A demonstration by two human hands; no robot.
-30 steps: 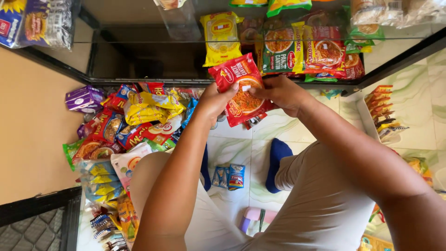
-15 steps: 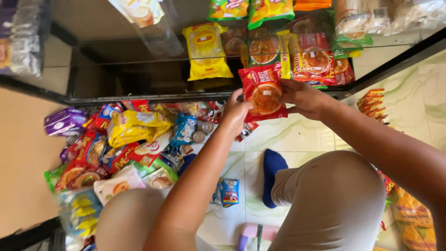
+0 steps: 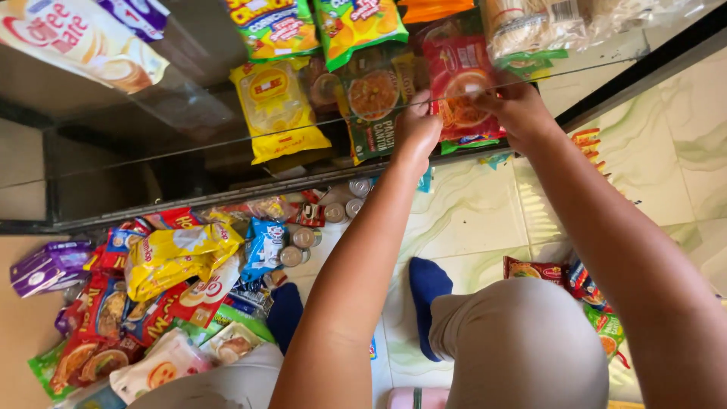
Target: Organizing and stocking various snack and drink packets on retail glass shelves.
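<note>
1. As I reach up to the glass shelf (image 3: 189,144), my left hand (image 3: 418,129) and right hand (image 3: 519,113) both hold one red noodle packet (image 3: 462,91), fingers pinching its edges, left on the near-left side, right on the upper right.
2. The red noodle packet lies flat on the shelf, between my two hands, touching the green noodle packet (image 3: 372,102) on its left.
3. Already on the shelf (done, as far as I judge): a yellow packet (image 3: 276,106) left of the green one, chip bags (image 3: 318,26) along the far edge, a bundle of dry noodles (image 3: 538,23) beyond my right hand.
4. Left on the floor (image 3: 477,220): a heap of packets (image 3: 151,288) well to the left of my knee, with a big yellow bag (image 3: 178,254) on top, a blue bag (image 3: 263,246) beside it, small tins (image 3: 299,246) near the shelf frame.
5. A few more packets (image 3: 575,284) lie to my right (partly hidden by my arm).
6. Judgement: a part is shelved; most stock is on the floor.
7. My blue sock (image 3: 428,291) rests on the tile.
</note>
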